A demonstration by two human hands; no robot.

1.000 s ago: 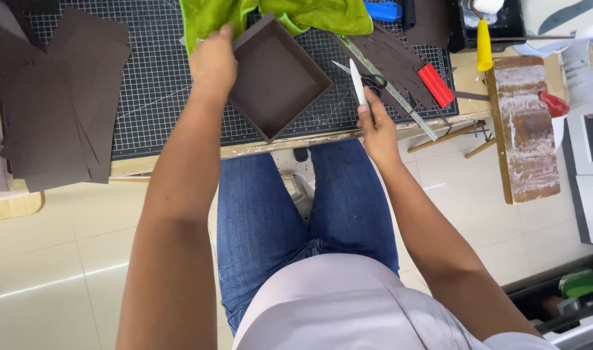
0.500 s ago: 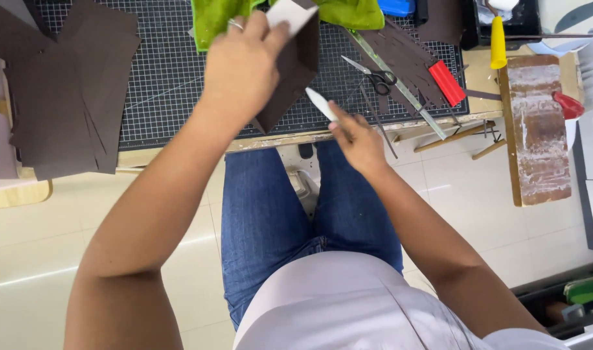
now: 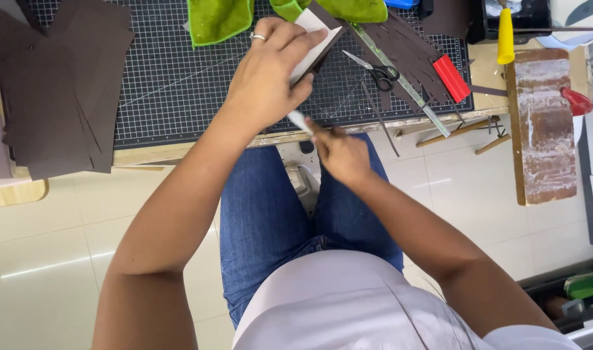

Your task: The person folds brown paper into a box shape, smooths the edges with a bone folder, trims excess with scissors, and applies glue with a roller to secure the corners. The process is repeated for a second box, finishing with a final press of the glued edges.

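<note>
The dark brown tray [image 3: 312, 40] has come up off the cutting mat [image 3: 180, 91] and now stands on edge above it, pale underside showing, long axis tilting up and away. The left hand [image 3: 270, 71] clasps it. The right hand [image 3: 338, 152] pinches a white folding tool [image 3: 298, 120] against its lower edge, near the mat's front border.

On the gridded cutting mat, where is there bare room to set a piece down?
The widest bare patch of the black gridded cutting mat lies between the dark brown card sheets and the left hand, below the green cloth. Right of that hand it is crowded: black-handled scissors, metal ruler, red block.
</note>
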